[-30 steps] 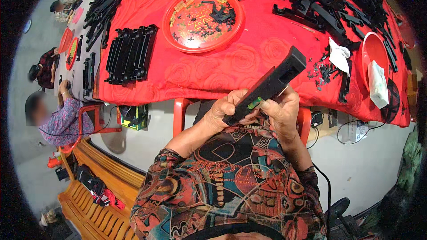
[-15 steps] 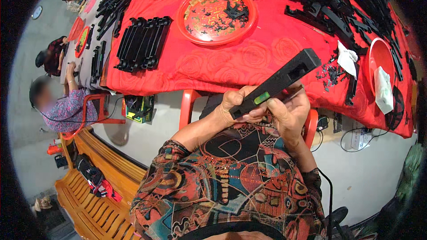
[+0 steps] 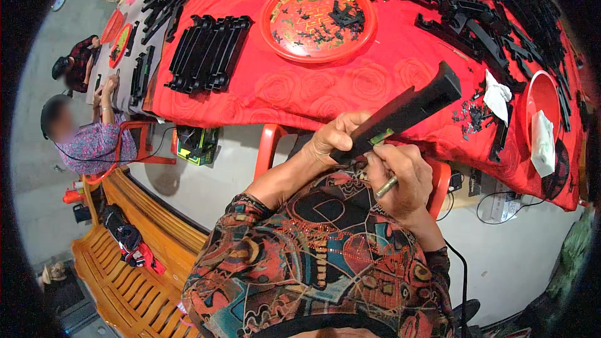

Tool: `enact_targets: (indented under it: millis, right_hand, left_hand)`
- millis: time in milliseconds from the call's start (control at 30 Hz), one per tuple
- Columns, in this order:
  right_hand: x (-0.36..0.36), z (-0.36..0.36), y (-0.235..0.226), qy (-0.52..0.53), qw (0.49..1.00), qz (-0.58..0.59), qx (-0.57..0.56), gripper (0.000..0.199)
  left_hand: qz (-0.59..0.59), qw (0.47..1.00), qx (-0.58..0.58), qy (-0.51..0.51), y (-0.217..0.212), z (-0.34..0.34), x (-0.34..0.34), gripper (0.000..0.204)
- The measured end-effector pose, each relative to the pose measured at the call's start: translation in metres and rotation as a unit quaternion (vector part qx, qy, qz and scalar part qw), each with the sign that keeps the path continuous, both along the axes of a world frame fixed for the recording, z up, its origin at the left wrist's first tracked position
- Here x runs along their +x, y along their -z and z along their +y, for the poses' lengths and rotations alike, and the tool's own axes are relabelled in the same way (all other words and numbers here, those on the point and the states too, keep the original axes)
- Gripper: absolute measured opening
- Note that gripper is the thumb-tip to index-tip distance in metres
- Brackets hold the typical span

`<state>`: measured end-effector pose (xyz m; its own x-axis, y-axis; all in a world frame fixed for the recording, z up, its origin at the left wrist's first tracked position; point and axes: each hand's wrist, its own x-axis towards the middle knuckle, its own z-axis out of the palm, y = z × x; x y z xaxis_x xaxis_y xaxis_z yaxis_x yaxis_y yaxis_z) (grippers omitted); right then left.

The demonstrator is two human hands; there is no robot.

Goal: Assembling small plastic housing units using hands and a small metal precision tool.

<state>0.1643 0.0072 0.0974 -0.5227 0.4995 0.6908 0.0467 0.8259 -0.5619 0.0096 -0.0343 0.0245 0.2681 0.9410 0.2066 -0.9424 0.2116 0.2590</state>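
Note:
My left hand (image 3: 337,139) is wrapped round the lower end of a black plastic spirit level (image 3: 413,109), which tilts up to the right over the table's near edge. A small green vial (image 3: 382,136) sits in the level's side. Just below that vial, my right hand (image 3: 404,178) is closed, its fingertips close against the level. A thin metal rod-shaped tool (image 3: 387,186) pokes out of the right hand; its working end is hidden.
A red round tray (image 3: 318,55) holds yellowish vials and small black pieces. Black level bodies (image 3: 210,53) lie in a row on the red cloth (image 3: 300,97). More black parts (image 3: 463,12) are heaped at right, near a red bowl (image 3: 541,97). Two people (image 3: 94,144) sit at left.
My right hand has turned over and now shows the metal tool's end. The level has rolled, with its vial facing more upward. The view has shifted slightly.

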Motion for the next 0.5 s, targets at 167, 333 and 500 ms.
enact_targets:
  millis: [167,333,500]
  right_hand:
    - [-0.001,0.0,0.001,0.002,1.0,0.02,-0.01,0.036]
    - [0.0,-0.002,0.0,0.01,1.0,0.017,0.01,0.037]
    - [0.002,0.0,0.004,0.042,0.998,0.03,0.031,0.035]
  left_hand:
    - [0.149,0.986,0.011,-0.067,-0.015,-0.003,-0.006,0.047]
    - [0.256,0.959,-0.061,-0.103,-0.029,-0.01,-0.003,0.042]
    - [0.272,0.952,-0.057,-0.129,-0.034,-0.009,-0.001,0.043]
